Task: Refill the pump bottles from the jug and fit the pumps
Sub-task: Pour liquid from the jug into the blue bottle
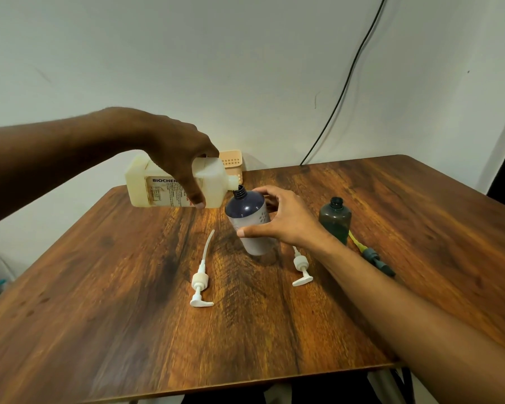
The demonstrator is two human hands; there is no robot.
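Wooden table [303,330] | bottles 2 | pumps 3 | left hand [175,147] grips jug [169,185] | right hand [286,220] clasps bottle [250,211]

The jug [172,185] is pale cream with a white label printed in black and red. The centre bottle [250,220] is dark navy on top and light grey below, marked with small pale dots. The right bottle [335,218] is dark smoky green. Both near pumps [200,282] [301,271] are white. The far-right pump [372,253] is grey with a yellow tube. The table [391,199] shows brown wood grain with dark streaks. The far basket [232,163] is peach.
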